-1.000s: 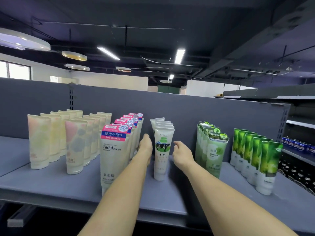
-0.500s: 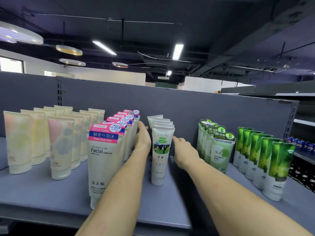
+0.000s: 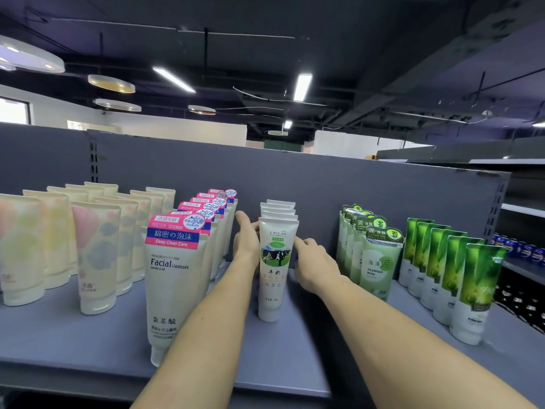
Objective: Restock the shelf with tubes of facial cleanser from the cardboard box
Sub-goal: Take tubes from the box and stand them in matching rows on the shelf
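a dim shop with a dark ceiling and strip lights; a grey shelf (image 3: 88, 335) with a grey back panel runs across the view. at its middle stands a single-file row of white cow-print cleanser tubes (image 3: 275, 267), caps down; five tops can be counted. the left hand (image 3: 246, 240) lies against the row's left side, the right hand (image 3: 314, 262) against its right, fingers reaching behind the front tube, so how far they curl cannot be told. just left stands a row of pink-label tubes (image 3: 174, 278), about six, its front tube partly covered by the left forearm. farther left are pastel tubes (image 3: 97, 255) in several rows. to the right are five pale seaweed tubes (image 3: 379, 261), then five bright green tubes (image 3: 472, 290).
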`<state>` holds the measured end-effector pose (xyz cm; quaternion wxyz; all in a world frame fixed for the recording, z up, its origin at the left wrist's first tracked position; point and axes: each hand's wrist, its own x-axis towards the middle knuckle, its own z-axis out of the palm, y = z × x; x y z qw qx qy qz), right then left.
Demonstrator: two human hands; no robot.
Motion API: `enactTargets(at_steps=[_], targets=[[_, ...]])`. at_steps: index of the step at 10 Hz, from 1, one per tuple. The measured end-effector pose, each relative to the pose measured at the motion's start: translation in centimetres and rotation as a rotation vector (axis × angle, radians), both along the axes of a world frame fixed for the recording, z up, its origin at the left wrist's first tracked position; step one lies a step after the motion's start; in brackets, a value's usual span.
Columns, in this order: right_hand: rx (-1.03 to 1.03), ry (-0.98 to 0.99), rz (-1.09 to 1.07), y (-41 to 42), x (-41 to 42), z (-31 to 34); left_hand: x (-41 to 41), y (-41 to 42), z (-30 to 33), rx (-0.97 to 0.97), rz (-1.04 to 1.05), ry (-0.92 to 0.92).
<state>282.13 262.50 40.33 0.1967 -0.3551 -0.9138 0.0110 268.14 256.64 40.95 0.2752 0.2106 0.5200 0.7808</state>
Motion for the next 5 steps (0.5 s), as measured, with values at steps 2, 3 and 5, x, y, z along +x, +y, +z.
enactTargets(at_steps=[2,3,5], targets=[[-0.013,-0.018,-0.005,-0.3,-0.3,-0.5,-0.1,0.1,-0.6,0.010,-0.082,-0.039],[-0.018,-0.023,-0.025,-0.7,0.0,-0.4,0.1,-0.4,-0.6,-0.015,-0.071,-0.018],[-0.042,0.017,-0.020,-2.5,1.5,0.3,0.1,-0.9,-1.9,-0.106,-0.058,-0.052]])
